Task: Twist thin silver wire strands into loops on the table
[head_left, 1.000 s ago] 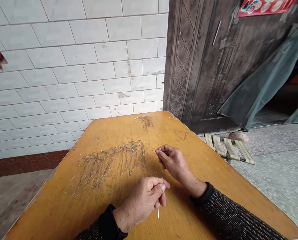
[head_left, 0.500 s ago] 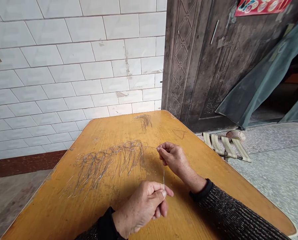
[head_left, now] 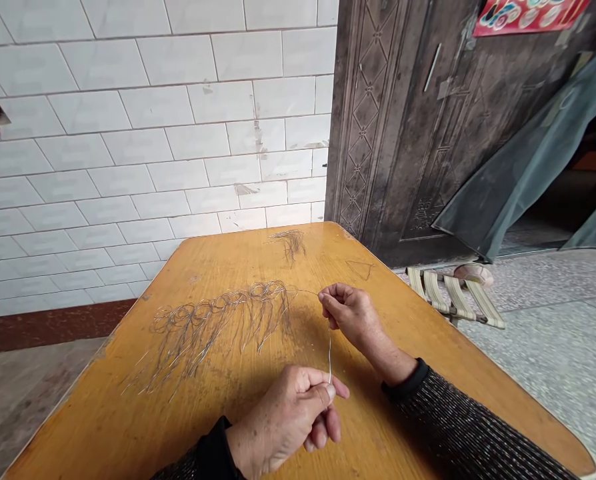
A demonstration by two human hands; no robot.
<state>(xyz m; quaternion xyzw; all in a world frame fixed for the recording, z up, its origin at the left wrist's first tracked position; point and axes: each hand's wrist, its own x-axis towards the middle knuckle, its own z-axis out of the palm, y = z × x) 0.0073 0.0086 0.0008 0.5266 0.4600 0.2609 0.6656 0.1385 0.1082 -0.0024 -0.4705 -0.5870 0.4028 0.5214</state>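
Note:
A thin silvery wire [head_left: 330,350] runs upright between my two hands. My left hand [head_left: 298,410] pinches its lower end between thumb and forefinger. Above and to the right, my right hand [head_left: 351,313] is closed on the upper part, and a fine strand goes left from its fingertips toward the looped wires. Those looped wires [head_left: 218,310] lie in a row across the table, their rings at the far side and their loose tails toward me. Whether the strand joins the row cannot be made out.
The wooden table [head_left: 228,427] has a small bundle of wires [head_left: 293,243] near its far edge and a bent wire [head_left: 361,268] at right. Behind are a white tiled wall [head_left: 178,127] and a dark carved door [head_left: 408,133]. A strap-topped folding stool [head_left: 453,293] stands right of the table.
The view has shifted slightly. My hands keep their pinch on the wire, and the stretch between them looks nearly the same.

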